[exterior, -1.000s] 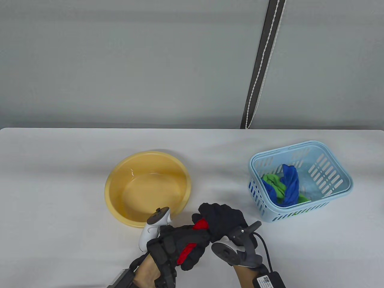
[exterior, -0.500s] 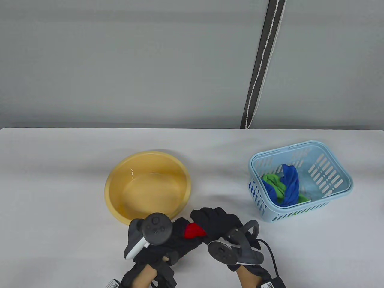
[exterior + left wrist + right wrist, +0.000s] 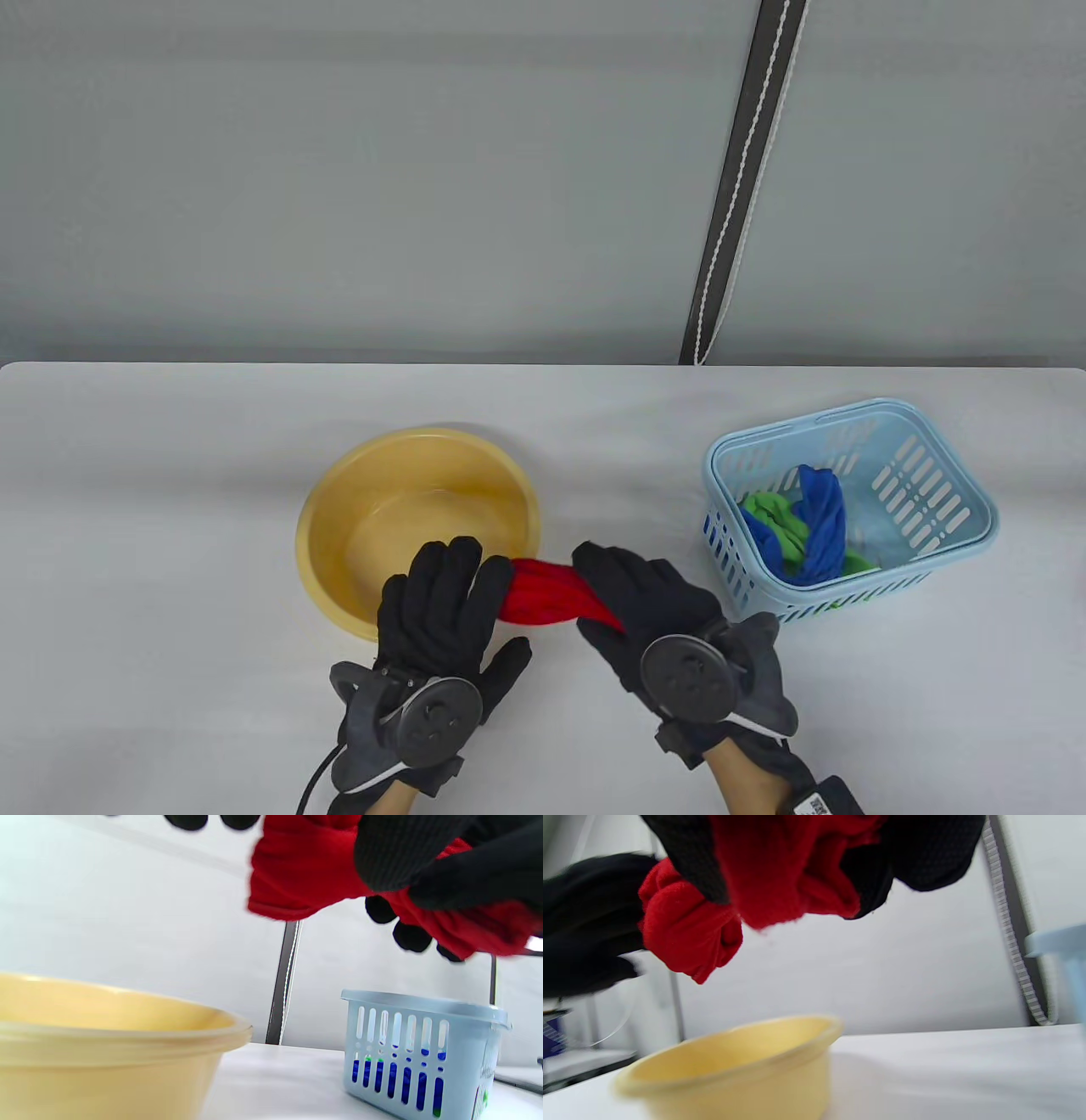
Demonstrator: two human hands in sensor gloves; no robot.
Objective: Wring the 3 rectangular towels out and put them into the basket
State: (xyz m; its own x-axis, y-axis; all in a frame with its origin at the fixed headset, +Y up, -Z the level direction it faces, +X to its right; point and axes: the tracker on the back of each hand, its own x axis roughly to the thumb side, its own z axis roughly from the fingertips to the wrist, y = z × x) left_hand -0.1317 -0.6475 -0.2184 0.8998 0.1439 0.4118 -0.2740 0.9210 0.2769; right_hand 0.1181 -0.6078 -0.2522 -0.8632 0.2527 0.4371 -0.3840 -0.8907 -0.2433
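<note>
A twisted red towel (image 3: 547, 596) stretches between my two gloved hands, just right of the yellow basin's (image 3: 333, 501) near rim. My left hand (image 3: 445, 594) grips its left end, my right hand (image 3: 632, 594) its right end. In the left wrist view the red towel (image 3: 305, 870) bunches under black fingers (image 3: 445, 861); in the right wrist view the red towel (image 3: 772, 870) hangs above the basin (image 3: 734, 1077). A blue towel (image 3: 819, 518) and a green towel (image 3: 772, 509) lie in the light blue basket (image 3: 950, 556) at the right.
The basin holds a little water and no cloth that I can see. The basket (image 3: 424, 1065) stands about a hand's width right of my right hand. A dark strap (image 3: 742, 178) hangs down the grey backdrop behind the table.
Both hands turned palm down and moved apart and away from me. The red towel, bunched between them before, is now drawn out into a twisted roll beside the basin.
</note>
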